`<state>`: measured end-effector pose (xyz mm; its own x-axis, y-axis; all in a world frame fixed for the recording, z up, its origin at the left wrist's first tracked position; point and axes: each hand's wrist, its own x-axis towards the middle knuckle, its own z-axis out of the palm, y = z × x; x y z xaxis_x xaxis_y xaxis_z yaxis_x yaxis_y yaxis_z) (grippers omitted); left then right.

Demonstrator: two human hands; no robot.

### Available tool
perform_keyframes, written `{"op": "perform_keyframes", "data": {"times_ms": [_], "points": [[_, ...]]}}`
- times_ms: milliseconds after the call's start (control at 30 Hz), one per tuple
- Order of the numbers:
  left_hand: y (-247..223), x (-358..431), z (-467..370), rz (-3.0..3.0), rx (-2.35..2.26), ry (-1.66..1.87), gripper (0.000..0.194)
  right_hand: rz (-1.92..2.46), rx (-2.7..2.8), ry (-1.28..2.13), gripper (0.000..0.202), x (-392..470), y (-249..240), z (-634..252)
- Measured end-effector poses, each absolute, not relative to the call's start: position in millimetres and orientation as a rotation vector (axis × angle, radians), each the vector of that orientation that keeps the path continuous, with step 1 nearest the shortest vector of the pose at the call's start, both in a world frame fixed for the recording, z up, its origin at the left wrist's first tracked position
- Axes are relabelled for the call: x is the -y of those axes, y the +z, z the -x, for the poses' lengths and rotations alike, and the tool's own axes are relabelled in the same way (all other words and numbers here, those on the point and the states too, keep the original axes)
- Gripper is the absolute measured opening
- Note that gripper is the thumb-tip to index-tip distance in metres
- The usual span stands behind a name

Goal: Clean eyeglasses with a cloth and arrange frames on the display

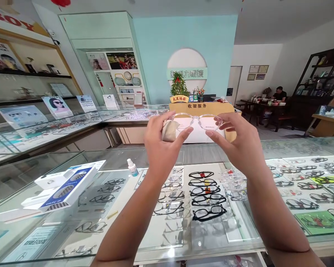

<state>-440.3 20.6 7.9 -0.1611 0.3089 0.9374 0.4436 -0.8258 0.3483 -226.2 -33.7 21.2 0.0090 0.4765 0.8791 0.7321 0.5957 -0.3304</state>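
Observation:
Both hands hold up a pair of clear-framed eyeglasses (196, 117) above the glass counter, lenses facing me. My left hand (163, 133) grips the left side of the frame between thumb and fingers, with a crumpled beige cloth (169, 130) tucked in the same hand. At the opposite side, my right hand (236, 135) pinches the rim, its thumb near the lower edge of the lens. Some lettering shows through or on the right lens. Below the hands, black-framed glasses (208, 212) lie in a column, beside a column of thinner frames (169, 208).
A small white spray bottle (132, 167) stands on the counter left of my arms. Further left lies a blue-and-white box (69, 189). More eyeglasses (302, 204) fill the right display. A cashier desk (203, 107) stands ahead; a person (280, 94) sits at a far table.

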Motion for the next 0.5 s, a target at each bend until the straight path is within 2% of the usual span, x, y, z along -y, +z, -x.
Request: {"op": "perform_keyframes", "data": {"times_ms": [167,333,500], "points": [[9.4,-23.4,443.8,2.133,0.928,-2.158,0.048,1.064,1.606,-0.224,0.042,31.0,22.0,214.6],[9.3,-21.5,439.9,2.064,1.025,-2.233,0.041,1.066,1.552,-0.178,0.046,31.7,21.4,216.3],[7.6,-22.7,436.0,1.970,1.069,-2.289,0.040,1.044,1.493,-0.241,0.043,26.8,16.1,223.3]]}}
